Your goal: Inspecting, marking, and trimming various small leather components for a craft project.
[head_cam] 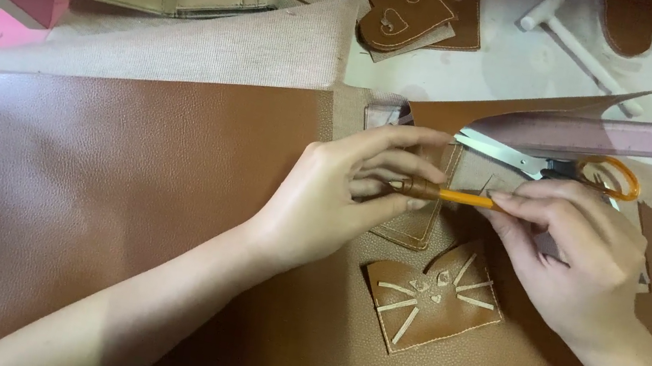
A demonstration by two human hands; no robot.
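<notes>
— What covers the desk (480,77)?
— A wide brown leather sheet (110,185), scissors (544,164), a ruler (608,137).
— And the hands?
— Left hand (340,202) and right hand (582,256), fingers (410,168) pinched on an orange pen (449,195) above the cat-face patch (431,298).

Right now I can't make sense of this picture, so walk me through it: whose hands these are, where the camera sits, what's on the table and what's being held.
There is no machine here. One camera, worn on a person's head, looks down at their own bare hands. The left hand and right hand hold an orange pen-like tool between them, one at each end. Below lies a big brown leather sheet with a small leather piece cut like a cat face. Behind the hands are scissors, a pink ruler, a white mallet and a heart-shaped leather piece.
</notes>
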